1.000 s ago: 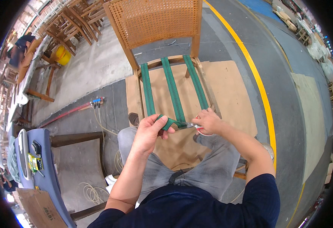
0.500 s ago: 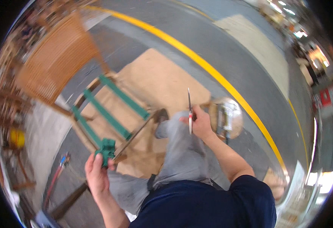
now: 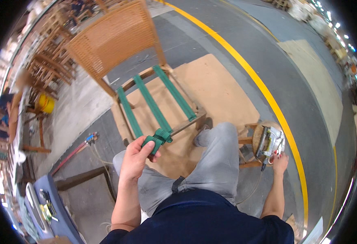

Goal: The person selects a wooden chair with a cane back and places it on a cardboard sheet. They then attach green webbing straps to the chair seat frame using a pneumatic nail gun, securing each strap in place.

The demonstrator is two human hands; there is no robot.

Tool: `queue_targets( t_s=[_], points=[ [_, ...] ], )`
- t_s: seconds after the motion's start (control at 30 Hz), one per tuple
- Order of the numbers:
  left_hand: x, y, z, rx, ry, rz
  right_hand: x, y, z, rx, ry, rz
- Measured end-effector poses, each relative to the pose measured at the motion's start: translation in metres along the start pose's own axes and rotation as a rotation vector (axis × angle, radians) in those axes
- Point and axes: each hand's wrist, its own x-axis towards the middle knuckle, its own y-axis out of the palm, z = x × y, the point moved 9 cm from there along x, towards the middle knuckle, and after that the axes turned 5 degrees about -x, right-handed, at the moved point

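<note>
A folded bundle of green webbing [image 3: 160, 138] is pinched in my left hand [image 3: 135, 158], just in front of the chair seat. The wooden chair [image 3: 109, 44] has a woven cane back and an open seat frame. Three green webbing strips [image 3: 150, 99] run across that frame from back to front. To the right, my right hand [image 3: 280, 162] reaches to a small round stool [image 3: 258, 138]. Its fingers are closed around the red handles of a pair of scissors [image 3: 275, 156], whose blades are hard to make out. A silver staple gun [image 3: 271, 142] lies on the stool, right beside the scissors.
Brown cardboard [image 3: 211, 89] lies under the chair. A yellow line [image 3: 243, 61] curves across the grey floor. Red hose [image 3: 70, 157] lies at left, near a blue padded surface [image 3: 50, 203] with small items. Stacked chair frames, a yellow bucket [image 3: 45, 103] and another person [image 3: 7, 105] are farther left.
My right hand has moved right with the scissors, from above my knee to the stool. My left hand with the webbing bundle appears farther right, and the whole view has shifted.
</note>
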Motion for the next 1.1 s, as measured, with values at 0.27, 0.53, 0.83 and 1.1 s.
queue_targets(
  t_s=[0.27,0.53,0.83,1.1],
  points=[
    [-0.023,-0.009,-0.006,0.044,0.009,-0.033,-0.178,-0.045,0.408,1.021,-1.083,0.518],
    [-0.072,-0.082,-0.031,0.091,0.198,-0.466,-0.316,0.033,0.507,1.003,-0.963,1.155],
    [-0.02,-0.135,-0.026,-0.35,0.217,-0.3,-0.331,0.027,0.471,0.906,-1.013,1.236],
    [0.076,-0.163,-0.007,0.08,0.005,-0.354,-0.313,0.079,0.452,0.868,-0.842,1.394]
  ],
)
